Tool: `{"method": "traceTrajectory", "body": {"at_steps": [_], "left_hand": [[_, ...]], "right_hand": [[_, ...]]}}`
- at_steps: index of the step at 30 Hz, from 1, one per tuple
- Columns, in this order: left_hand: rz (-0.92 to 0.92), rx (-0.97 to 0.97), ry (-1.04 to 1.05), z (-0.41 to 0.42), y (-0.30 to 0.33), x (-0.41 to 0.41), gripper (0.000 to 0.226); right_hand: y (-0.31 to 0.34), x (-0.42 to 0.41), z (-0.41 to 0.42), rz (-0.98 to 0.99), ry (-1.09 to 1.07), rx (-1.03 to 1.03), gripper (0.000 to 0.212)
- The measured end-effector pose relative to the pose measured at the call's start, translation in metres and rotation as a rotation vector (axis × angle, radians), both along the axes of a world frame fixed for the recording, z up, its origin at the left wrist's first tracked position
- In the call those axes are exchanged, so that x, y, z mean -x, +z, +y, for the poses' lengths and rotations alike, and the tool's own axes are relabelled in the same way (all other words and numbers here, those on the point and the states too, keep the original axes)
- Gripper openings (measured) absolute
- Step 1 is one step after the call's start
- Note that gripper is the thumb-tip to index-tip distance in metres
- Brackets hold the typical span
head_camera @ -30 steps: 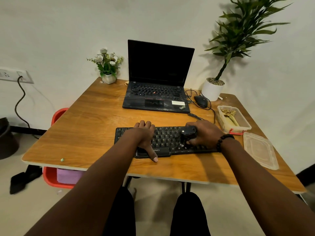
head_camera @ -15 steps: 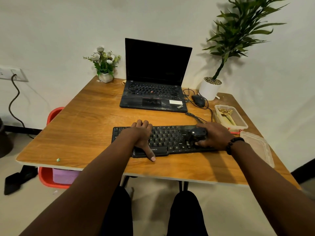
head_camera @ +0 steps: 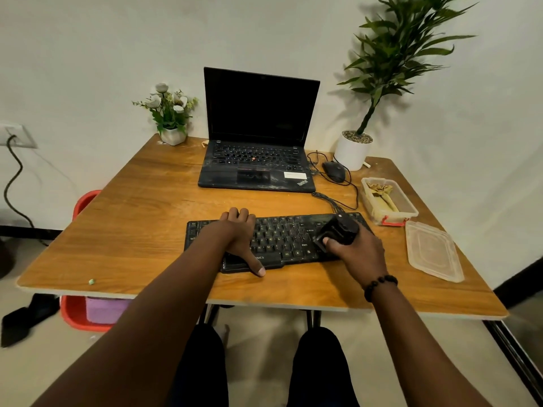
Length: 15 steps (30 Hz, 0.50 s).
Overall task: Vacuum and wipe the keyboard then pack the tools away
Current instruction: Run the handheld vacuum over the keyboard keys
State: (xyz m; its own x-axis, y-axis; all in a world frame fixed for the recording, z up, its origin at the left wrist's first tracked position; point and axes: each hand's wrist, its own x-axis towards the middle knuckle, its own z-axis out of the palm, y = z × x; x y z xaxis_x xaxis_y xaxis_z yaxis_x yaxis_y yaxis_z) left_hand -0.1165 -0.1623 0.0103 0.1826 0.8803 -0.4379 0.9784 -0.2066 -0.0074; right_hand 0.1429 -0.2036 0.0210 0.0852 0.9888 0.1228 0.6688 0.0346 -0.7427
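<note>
Since 1.0 s ago the right hand (head_camera: 357, 250) has slid the mini vacuum (head_camera: 338, 232) from mid-keyboard toward the right end of the keyboard (head_camera: 282, 239); left hand (head_camera: 238, 235) hasn't shifted. Head view: right hand grips the black vacuum, thumb curled round its near side, nozzle end tilted down onto the keys at the right end. Left hand lies flat on the left part of the keyboard, fingers straight over the far edge, thumb stretched out past the near edge onto the worktop (head_camera: 141, 230), holding nothing. Keyboard sits under both hands, near the front edge. Just beyond and right of the right hand: clear plastic box (head_camera: 389, 201) with a yellowish cloth (head_camera: 382, 193) inside; its lid (head_camera: 432, 251) lies loose right of that hand. Beyond the hands: open laptop (head_camera: 258, 133), screen dark, wired mouse (head_camera: 333, 171) beside it. Potted plant (head_camera: 354, 148) far right, small flower pot (head_camera: 172, 118) far left.
</note>
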Motion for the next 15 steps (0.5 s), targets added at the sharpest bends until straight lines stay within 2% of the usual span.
{"method": "traceTrajectory", "body": {"at_steps": [2,4,7,9,12,15], "left_hand": [[-0.006,-0.001,0.003,-0.001,-0.001,0.0,0.144],[-0.006,-0.004,0.004,-0.001,-0.001,0.0,0.143],[0.006,-0.01,-0.001,-0.002,0.001,-0.002,0.142],[0.015,-0.017,0.002,-0.002,0.002,-0.003,0.142],[0.01,-0.02,0.007,-0.003,0.003,-0.003,0.143],[0.015,-0.011,0.006,-0.002,0.003,-0.004,0.144]], "right_hand": [[-0.016,0.007,-0.01,0.071,-0.192,0.009,0.041],[-0.027,0.015,-0.02,0.107,-0.229,0.042,0.04],[-0.028,0.022,-0.026,0.267,-0.229,0.088,0.033],[-0.027,0.023,-0.028,0.342,-0.342,0.035,0.035],[-0.033,0.036,-0.039,0.307,-0.457,-0.032,0.04],[-0.039,0.059,-0.051,0.221,-0.425,-0.033,0.039]]}}
